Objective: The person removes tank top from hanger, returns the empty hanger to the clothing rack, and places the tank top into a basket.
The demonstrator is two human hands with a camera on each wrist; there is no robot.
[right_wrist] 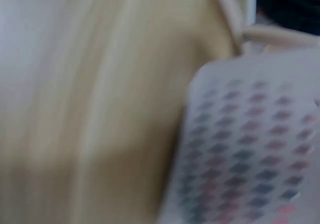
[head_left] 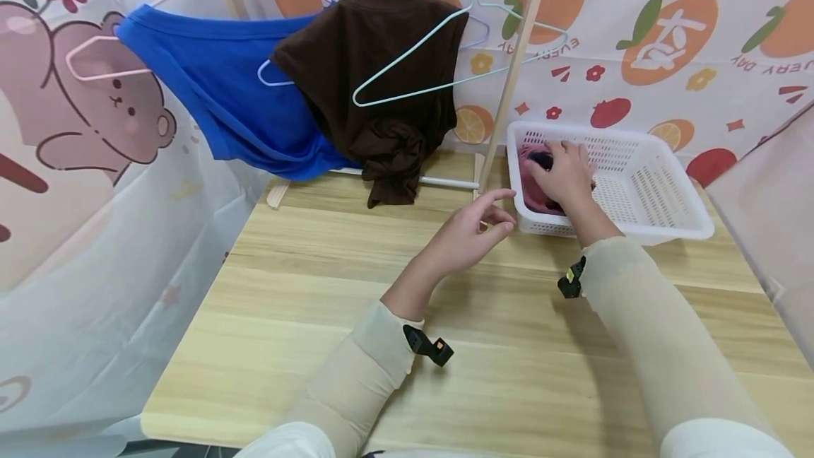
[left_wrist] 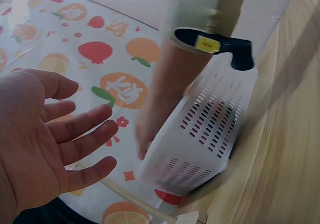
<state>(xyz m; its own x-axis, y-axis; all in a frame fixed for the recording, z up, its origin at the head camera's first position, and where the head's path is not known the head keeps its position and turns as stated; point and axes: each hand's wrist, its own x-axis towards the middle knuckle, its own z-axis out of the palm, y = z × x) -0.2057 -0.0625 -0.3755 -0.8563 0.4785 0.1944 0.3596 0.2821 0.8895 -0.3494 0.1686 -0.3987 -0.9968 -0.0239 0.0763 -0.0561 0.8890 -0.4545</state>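
Observation:
In the head view my right hand (head_left: pixel 566 174) reaches into the white plastic basket (head_left: pixel 675 225) at the back right. Its thumb and bent fingers are at a dark piece of cloth (head_left: pixel 542 160) that lies with pinkish-red cloth (head_left: pixel 531 193). Whether they pinch it is hidden, and the right wrist view is blurred. My left hand (head_left: pixel 467 235) hovers over the table just left of the basket, fingers loosely bent. The left wrist view shows that hand (left_wrist: pixel 60 134) holding nothing, its fingers spread.
Behind the table (head_left: pixel 305 345) a wooden rack post (head_left: pixel 516 62) rises beside the basket. From the rack hang a blue garment (head_left: pixel 235 90), a dark brown garment (head_left: pixel 388 55) and a bare mint-green hanger (head_left: pixel 413 95). A patterned curtain (head_left: pixel 750 13) covers the back.

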